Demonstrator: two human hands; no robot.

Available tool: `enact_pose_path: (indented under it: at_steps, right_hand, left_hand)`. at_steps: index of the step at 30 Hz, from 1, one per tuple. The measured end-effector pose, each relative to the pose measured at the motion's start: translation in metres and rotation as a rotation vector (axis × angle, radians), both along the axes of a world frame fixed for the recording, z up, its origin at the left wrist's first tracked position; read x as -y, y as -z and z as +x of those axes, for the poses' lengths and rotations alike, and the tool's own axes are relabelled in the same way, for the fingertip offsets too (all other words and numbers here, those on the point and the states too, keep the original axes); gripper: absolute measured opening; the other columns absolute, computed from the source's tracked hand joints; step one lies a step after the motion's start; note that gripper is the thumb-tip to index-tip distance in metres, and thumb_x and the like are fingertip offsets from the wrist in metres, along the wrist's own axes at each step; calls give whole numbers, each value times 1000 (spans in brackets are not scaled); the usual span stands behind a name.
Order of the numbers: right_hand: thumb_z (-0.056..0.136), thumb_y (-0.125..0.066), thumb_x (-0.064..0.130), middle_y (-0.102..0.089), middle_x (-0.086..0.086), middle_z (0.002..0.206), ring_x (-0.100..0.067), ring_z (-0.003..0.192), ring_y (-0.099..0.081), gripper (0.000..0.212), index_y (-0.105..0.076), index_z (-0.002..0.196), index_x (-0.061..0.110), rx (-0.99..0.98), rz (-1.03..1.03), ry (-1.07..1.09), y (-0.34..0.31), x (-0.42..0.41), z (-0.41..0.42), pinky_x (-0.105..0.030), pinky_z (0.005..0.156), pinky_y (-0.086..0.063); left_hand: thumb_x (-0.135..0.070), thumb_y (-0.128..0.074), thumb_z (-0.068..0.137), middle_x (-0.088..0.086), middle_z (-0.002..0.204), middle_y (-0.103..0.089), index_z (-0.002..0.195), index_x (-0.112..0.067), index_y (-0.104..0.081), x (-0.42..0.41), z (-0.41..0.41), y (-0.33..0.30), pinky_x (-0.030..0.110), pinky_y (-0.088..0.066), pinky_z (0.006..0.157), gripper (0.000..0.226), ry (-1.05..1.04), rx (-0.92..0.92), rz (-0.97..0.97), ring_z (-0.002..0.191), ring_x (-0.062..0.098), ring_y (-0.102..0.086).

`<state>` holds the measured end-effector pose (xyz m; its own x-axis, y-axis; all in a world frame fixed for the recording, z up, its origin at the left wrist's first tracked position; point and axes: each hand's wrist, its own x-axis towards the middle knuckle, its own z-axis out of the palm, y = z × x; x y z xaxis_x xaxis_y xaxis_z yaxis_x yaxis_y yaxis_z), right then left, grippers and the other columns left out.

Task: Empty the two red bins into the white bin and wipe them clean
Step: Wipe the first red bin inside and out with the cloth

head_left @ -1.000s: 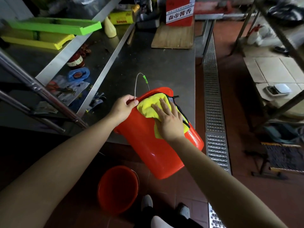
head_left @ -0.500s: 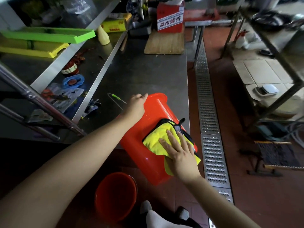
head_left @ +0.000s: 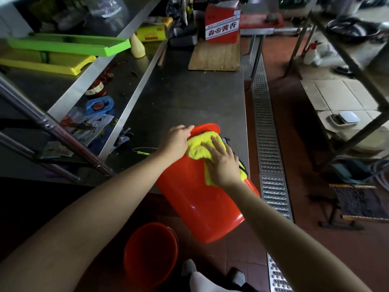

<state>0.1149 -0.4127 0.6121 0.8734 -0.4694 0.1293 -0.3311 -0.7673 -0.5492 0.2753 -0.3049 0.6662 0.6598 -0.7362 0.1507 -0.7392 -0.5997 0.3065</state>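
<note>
Half a second ago the right hand [head_left: 223, 165] pressed the yellow cloth [head_left: 199, 148] low on the side of the tilted red bin [head_left: 197, 199], close to its far end from the rim; now hand and cloth have slid up the wall to just below the rim, where the cloth is bunched against the left hand [head_left: 175, 142]. The right hand's fingers lie straight and spread, flat on the cloth. The left hand has stayed at the bin's rim, its fingers curled over the edge and gripping it, though the fingertips themselves are hidden behind the rim. The bin still leans with its rim on the near edge of the steel desk [head_left: 189, 98] and its base hanging out over the floor toward the person.

The second red bin [head_left: 150, 252] stands upright on the red tiled floor [head_left: 299, 144] just below and left of the tilted bin, mouth up. A thin wire loop with a green tip [head_left: 143, 153] lies on the desk just left of the tilted bin, beside the left wrist. Farther back on the desk from the bin lie a wooden board [head_left: 214, 56] and, on it, a red and white carton [head_left: 222, 23]. A metal drain grate [head_left: 268, 144] runs along the floor just right of the bin. Left of the bin, the shelf beside the desk holds a blue object [head_left: 100, 105], possibly a lid, and a small red jar [head_left: 96, 89].
</note>
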Motion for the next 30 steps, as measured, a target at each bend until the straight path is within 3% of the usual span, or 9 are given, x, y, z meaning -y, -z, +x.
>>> enact_pose_path:
  at_steps: [6,10,16,19,21,23,26,30]
  right_hand:
    - [98,-56,35,-28,9,163,-30,148,-26,51,-43,146,45,21,41,-18,-4,13,29,-60,110,-33]
    - [89,-63,28,-29,10,162,-32,147,-28,62,-44,145,46,46,-43,-62,14,3,-37,-58,105,-40]
    - [86,-55,31,-27,4,164,-37,146,-31,63,-42,148,40,174,-170,-212,49,6,-138,-58,104,-40]
    - [87,-57,26,-27,0,164,-37,147,-28,65,-41,149,37,217,-179,-222,62,6,-164,-62,101,-40]
    - [86,-58,24,-27,-1,164,-37,147,-29,67,-40,149,37,225,-185,-209,65,6,-168,-61,101,-40]
    - [86,-58,26,-27,0,164,-37,146,-30,68,-38,150,38,229,-175,-218,64,6,-168,-60,100,-41]
    - [87,-63,25,-25,0,164,-37,147,-28,71,-35,151,40,235,-156,-232,62,10,-167,-59,101,-41]
    - [87,-74,16,-26,-2,164,-36,148,-28,75,-38,150,35,273,-135,-241,70,19,-177,-59,105,-40]
  left_hand:
    - [-1,-44,96,13,127,-60,143,-13,-49,-5,0,0,38,-47,96,48,-17,27,11,113,32,-57]
    - [5,-43,92,14,116,-65,140,-10,-53,-5,-6,-3,37,-45,94,51,2,-3,-50,107,33,-59]
    - [3,-37,97,9,127,-59,149,-16,-40,-8,-16,-5,35,-42,100,55,-31,-41,30,119,27,-50]
    - [-7,-38,101,9,145,-45,153,-16,-31,-5,-21,-8,38,-38,106,53,-63,-36,132,130,28,-42]
    - [-24,-40,102,11,161,-16,156,-11,-19,-4,-36,-7,48,-27,114,59,-62,98,237,142,34,-24]
    - [-34,-42,100,14,164,2,155,-7,-14,-9,-67,3,54,-14,118,68,14,259,235,149,35,-8]
    - [-34,-42,99,13,164,-1,154,-5,-20,-32,-129,26,53,-17,118,66,142,301,105,151,32,-3]
    - [-49,-40,95,13,164,-1,154,-4,-20,-74,-206,72,57,-24,113,77,217,281,139,151,33,1]
